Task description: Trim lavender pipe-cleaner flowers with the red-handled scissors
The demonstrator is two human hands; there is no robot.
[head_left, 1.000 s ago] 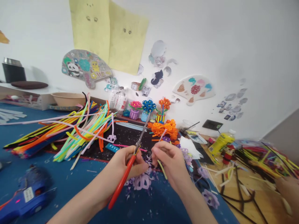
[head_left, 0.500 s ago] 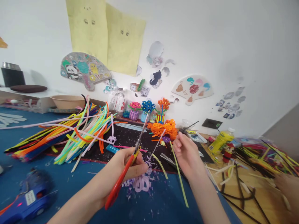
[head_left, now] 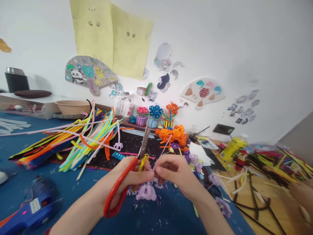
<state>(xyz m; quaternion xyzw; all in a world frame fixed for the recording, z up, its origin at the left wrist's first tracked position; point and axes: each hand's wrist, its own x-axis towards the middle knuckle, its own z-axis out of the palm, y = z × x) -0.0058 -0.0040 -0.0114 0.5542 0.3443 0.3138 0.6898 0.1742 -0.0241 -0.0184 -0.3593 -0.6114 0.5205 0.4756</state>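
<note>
The left hand (head_left: 132, 176) curls its fingers around red-handled scissors (head_left: 116, 191), blades upward, while the right hand's (head_left: 176, 171) pressed-together fingertips pinch a thin pipe cleaner (head_left: 165, 146) at lower centre.

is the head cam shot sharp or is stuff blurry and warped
In the head view, the wall and tabletop bow from wide-angle distortion; the bag of pipe cleaners at right and the blue hot glue gun are blurred; the red-handled scissors look clearer; no harsh glare.

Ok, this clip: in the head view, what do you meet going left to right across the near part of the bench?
blue hot glue gun → red-handled scissors → left hand → lilac pipe-cleaner flower → right hand → second lilac flower → black pipe cleaners
</note>
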